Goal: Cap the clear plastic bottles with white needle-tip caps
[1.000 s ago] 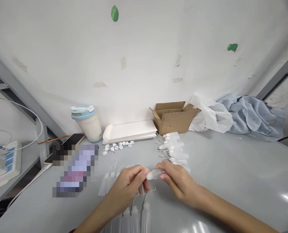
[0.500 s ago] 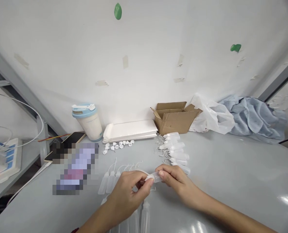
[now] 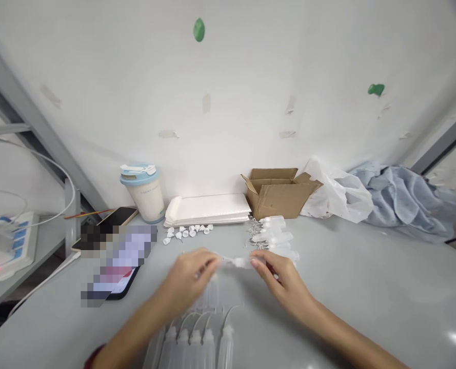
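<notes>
My right hand [image 3: 279,274] pinches the body of a small clear squeeze bottle [image 3: 243,262] lying level above the table, its neck pointing left. A thin curved nozzle [image 3: 226,258] runs from the bottle towards my left hand [image 3: 191,277]. That hand is blurred, with thumb and fingers closed; what sits between its fingertips is hidden. Beneath the hands, several similar bottles [image 3: 196,348] with curved nozzles lie side by side, and a further row is partly covered by my left hand. Another group of bottles [image 3: 272,237] lies beyond my right hand. Small white caps [image 3: 185,233] are scattered behind my left hand.
White padded envelopes [image 3: 210,209] are stacked by the wall next to an open cardboard box [image 3: 279,200]. A plastic bag [image 3: 335,192] and blue cloth [image 3: 407,205] sit right. At left are a cup [image 3: 146,197], two phones [image 3: 123,266] and a power strip [image 3: 18,246].
My left hand has moved left and up, away from the bottle's neck, exposing the nozzle. My right hand keeps hold of the bottle, slightly higher. The camera view has tipped a little.
</notes>
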`<state>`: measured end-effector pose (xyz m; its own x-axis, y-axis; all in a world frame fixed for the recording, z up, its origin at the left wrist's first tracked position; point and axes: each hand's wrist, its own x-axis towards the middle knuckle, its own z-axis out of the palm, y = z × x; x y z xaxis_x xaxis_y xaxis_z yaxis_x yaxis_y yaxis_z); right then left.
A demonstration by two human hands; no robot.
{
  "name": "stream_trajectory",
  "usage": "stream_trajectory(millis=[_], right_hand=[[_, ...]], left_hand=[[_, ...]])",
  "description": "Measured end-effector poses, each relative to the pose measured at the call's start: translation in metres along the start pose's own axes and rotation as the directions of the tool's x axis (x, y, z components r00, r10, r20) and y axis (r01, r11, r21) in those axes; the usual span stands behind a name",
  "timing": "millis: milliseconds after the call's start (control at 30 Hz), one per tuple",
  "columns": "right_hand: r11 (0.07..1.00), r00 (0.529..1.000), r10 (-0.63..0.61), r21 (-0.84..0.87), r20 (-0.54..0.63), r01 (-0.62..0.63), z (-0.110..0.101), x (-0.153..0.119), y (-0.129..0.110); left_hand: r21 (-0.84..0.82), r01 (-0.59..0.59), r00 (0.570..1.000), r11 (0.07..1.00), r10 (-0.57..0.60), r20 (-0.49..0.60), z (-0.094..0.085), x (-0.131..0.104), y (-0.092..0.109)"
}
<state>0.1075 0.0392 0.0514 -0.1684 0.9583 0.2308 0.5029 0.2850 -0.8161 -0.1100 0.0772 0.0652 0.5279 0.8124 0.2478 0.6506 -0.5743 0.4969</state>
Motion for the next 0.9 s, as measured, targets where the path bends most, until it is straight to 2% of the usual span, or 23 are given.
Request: stream_trajectory(millis=[67, 167, 300, 400, 567, 900], right_hand=[[0.988, 0.993, -0.074, -0.145, -0.091, 0.060, -0.007, 0.005, 0.009], [0.944, 0.976, -0.156, -0.315, -0.150, 0.102, -0.020, 0.013, 0.024], [0.829, 0.959, -0.238, -0.546, -0.153, 0.118, -0.034, 0.022, 0.032], [0.811, 0.963, -0.216, -0.579, -0.160, 0.085, -0.042, 0.024, 0.033], [0.794, 0.982, -0.163, -0.604, -0.091, 0.076, -0.046, 0.024, 0.033], [0.732, 0.983, -0.174, -0.675, -0.051, 0.095, -0.049, 0.023, 0.035]], left_hand=[[0.150, 0.149, 0.983, 0.977, -0.131, -0.125, -0.010, 0.005, -0.023], [0.232, 0.273, 0.945, 0.934, -0.214, -0.248, -0.019, 0.007, -0.061], [0.317, 0.335, 0.930, 0.887, -0.256, -0.265, -0.022, 0.006, -0.091], [0.370, 0.354, 0.932, 0.859, -0.288, -0.221, -0.022, 0.005, -0.097], [0.401, 0.355, 0.935, 0.844, -0.317, -0.162, -0.019, 0.006, -0.099], [0.281, 0.326, 0.945, 0.903, -0.301, -0.131, -0.020, 0.007, -0.089]])
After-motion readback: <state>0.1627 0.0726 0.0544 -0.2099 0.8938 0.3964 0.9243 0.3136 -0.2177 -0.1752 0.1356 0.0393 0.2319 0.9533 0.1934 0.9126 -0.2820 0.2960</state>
